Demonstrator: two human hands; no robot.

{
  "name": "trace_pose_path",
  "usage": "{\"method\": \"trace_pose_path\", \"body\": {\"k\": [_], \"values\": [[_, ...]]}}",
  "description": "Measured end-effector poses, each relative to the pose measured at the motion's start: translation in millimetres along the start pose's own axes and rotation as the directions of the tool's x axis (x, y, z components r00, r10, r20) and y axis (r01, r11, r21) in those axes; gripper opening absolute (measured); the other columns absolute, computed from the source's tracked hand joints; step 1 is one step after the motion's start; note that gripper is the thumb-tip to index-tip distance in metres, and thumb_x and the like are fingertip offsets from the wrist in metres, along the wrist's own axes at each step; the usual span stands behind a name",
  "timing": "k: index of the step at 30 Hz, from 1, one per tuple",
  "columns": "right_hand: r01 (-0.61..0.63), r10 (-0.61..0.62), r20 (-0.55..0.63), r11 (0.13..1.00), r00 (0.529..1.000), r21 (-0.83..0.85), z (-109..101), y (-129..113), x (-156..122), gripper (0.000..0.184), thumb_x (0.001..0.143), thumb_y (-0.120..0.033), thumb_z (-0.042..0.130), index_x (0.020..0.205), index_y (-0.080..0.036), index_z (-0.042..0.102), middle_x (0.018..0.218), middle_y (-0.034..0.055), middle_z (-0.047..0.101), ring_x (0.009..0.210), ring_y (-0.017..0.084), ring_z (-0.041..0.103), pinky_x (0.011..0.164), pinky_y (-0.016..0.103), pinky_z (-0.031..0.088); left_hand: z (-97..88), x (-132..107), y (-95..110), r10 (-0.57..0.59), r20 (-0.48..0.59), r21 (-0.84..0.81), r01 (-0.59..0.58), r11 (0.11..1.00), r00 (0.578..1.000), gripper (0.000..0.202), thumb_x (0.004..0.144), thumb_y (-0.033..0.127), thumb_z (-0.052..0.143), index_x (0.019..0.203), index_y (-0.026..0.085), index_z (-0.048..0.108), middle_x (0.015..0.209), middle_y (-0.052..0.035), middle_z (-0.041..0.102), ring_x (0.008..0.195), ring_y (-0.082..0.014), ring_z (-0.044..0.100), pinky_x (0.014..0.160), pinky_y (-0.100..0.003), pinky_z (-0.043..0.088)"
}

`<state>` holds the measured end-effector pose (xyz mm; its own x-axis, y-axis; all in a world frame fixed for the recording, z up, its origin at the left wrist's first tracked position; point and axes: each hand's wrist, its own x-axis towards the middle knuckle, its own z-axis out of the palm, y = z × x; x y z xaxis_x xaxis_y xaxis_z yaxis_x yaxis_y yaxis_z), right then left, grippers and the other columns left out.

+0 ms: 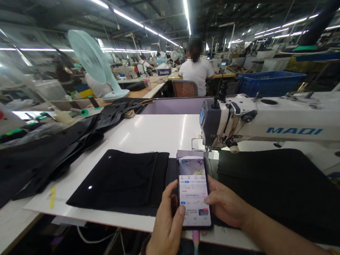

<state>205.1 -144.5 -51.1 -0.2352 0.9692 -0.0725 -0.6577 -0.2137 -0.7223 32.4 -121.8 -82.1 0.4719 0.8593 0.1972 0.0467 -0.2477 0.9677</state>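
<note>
A smartphone (194, 191) with a lit screen is held upright over the table's front edge. My left hand (166, 224) grips its lower left side, thumb resting on the screen. My right hand (225, 203) wraps the phone's right edge, fingers curled behind it. A cable (196, 246) hangs from the phone's bottom. Under the phone lies black fabric (119, 180) spread flat on the white table (146, 133), with a small white dot on it.
A white sewing machine (275, 123) stands at the right, its needle head just behind the phone. Dark garments (40, 153) are piled at the left. A pale green fan (93, 62) stands further back. A person in a white shirt (195, 73) sits ahead, by a blue crate (266, 82).
</note>
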Motion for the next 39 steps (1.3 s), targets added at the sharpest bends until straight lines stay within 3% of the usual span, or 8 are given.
{"method": "trace_pose_path", "body": {"k": [22, 39], "values": [[0.002, -0.002, 0.008, 1.000, 1.000, 0.001, -2.5, 2.5, -0.2, 0.053, 0.055, -0.004, 0.052, 0.107, -0.017, 0.057, 0.097, 0.0067, 0.068, 0.090, 0.023, 0.062, 0.079, 0.036, 0.046, 0.7, 0.3, -0.4, 0.015, 0.017, -0.001, -0.015, 1.000, 1.000, 0.039, 0.093, 0.035, 0.034, 0.131, 0.029, 0.027, 0.130, -0.0054, 0.041, 0.115, -0.0202, 0.045, 0.095, -0.033, 0.039], [0.004, -0.004, -0.001, 1.000, 1.000, 0.016, -1.2, 1.2, -1.1, 0.054, 0.054, -0.002, 0.052, 0.104, -0.020, 0.058, 0.093, 0.0027, 0.069, 0.082, 0.020, 0.064, 0.075, 0.033, 0.046, 1.1, -0.6, -0.4, 0.024, 0.006, 0.013, -0.024, 1.000, 1.000, 0.038, 0.093, 0.034, 0.035, 0.130, 0.028, 0.028, 0.131, -0.0055, 0.041, 0.113, -0.0192, 0.046, 0.095, -0.032, 0.038]]}}
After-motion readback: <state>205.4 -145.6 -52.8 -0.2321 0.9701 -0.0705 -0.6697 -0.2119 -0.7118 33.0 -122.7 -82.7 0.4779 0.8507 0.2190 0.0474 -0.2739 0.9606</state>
